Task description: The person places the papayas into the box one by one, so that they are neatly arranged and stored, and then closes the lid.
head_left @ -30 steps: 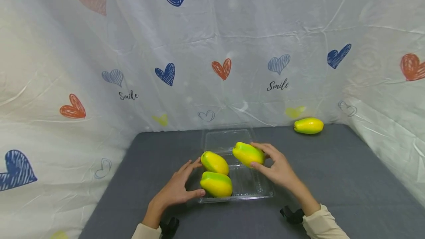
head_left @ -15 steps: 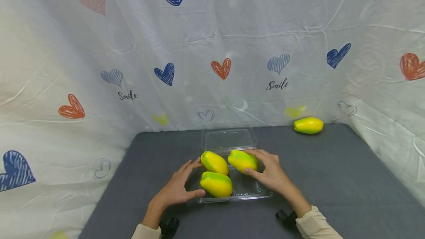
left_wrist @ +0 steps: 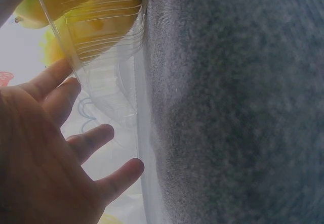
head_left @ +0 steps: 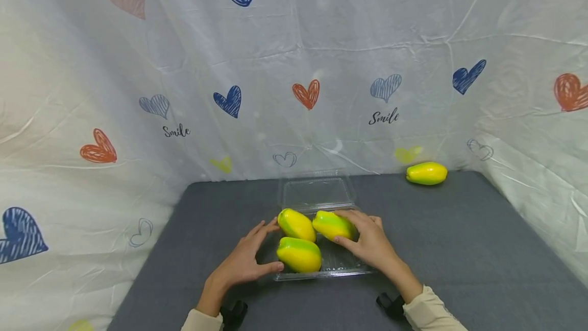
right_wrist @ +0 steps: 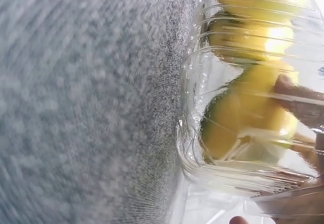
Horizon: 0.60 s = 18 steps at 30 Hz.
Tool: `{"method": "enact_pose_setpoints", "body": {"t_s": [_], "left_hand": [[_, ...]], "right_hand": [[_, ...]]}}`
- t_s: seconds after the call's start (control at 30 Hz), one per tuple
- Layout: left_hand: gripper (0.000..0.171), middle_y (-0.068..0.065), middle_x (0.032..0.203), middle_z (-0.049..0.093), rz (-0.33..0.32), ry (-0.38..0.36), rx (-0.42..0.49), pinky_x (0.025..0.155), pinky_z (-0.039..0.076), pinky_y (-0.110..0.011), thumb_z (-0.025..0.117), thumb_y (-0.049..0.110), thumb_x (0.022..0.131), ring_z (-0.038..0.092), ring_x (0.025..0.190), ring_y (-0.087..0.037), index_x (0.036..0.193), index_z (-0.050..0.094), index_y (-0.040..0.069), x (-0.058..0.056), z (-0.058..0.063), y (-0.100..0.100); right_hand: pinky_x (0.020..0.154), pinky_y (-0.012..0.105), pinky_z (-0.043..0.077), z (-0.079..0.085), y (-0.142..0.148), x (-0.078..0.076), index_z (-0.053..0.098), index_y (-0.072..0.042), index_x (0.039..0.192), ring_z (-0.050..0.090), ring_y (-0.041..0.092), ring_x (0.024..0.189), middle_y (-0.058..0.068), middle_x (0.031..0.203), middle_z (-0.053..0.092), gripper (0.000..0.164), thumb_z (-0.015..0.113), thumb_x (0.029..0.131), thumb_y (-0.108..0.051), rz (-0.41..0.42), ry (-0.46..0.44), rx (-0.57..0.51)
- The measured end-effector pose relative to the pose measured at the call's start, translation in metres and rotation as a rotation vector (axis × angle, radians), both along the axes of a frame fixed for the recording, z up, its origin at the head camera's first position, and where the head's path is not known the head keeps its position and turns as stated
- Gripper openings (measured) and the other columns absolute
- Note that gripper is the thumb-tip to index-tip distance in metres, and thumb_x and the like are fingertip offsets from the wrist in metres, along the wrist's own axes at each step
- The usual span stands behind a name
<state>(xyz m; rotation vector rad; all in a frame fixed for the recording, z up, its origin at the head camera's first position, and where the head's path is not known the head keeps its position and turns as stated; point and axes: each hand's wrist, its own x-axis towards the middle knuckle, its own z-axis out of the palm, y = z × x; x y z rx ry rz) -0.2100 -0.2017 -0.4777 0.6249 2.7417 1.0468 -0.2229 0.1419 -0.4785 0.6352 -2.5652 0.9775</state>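
Note:
A clear plastic clamshell box (head_left: 342, 272) lies with its lid (head_left: 317, 191) folded back. Two yellow-green papayas sit in its left half, a rear one (head_left: 296, 225) and a front one (head_left: 299, 255). My right hand (head_left: 375, 241) holds a third papaya (head_left: 332, 225) between thumb and fingers, inside the box at the back, beside the rear papaya. Through the box wall, the right wrist view shows this papaya (right_wrist: 245, 115) low in the tray. My left hand (head_left: 245, 258) has its fingers spread along the box's left side; in the left wrist view, fingertips touch the rim (left_wrist: 75, 64).
Another papaya (head_left: 426, 173) lies at the back right of the grey tabletop (head_left: 459, 239). A white curtain (head_left: 340, 65) printed with hearts hangs behind the table and along its sides.
My right hand has moved left and down with its papaya, from above the box to beside the rear papaya. The left hand has stayed in place.

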Motion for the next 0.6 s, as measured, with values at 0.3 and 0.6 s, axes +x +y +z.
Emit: {"method": "enact_pose_setpoints", "body": {"t_s": [0.3, 0.6], "left_hand": [[0.082, 0.013, 0.169, 0.024, -0.007, -0.003, -0.004, 0.112, 0.016, -0.082, 0.074, 0.060, 0.086, 0.012, 0.159, -0.035, 0.155, 0.033, 0.042, 0.0002, 0.0008, -0.0004], [0.084, 0.010, 0.167, 0.028, 0.003, 0.005, -0.014, 0.111, 0.016, -0.082, 0.074, 0.061, 0.085, 0.013, 0.159, -0.035, 0.155, 0.031, 0.044, -0.0012, 0.0008, 0.0002]], "right_hand": [[0.088, 0.041, 0.030, -0.0002, -0.0009, 0.0004, 0.062, -0.020, 0.140, 0.063, 0.027, 0.123, 0.000, 0.137, 0.067, 0.063, 0.085, 0.083, -0.033, -0.014, -0.012, 0.023], [0.089, 0.042, 0.032, 0.0007, -0.0022, 0.0005, 0.060, -0.019, 0.142, 0.064, 0.028, 0.122, 0.002, 0.139, 0.066, 0.065, 0.085, 0.083, -0.031, -0.024, -0.028, 0.051]]}}
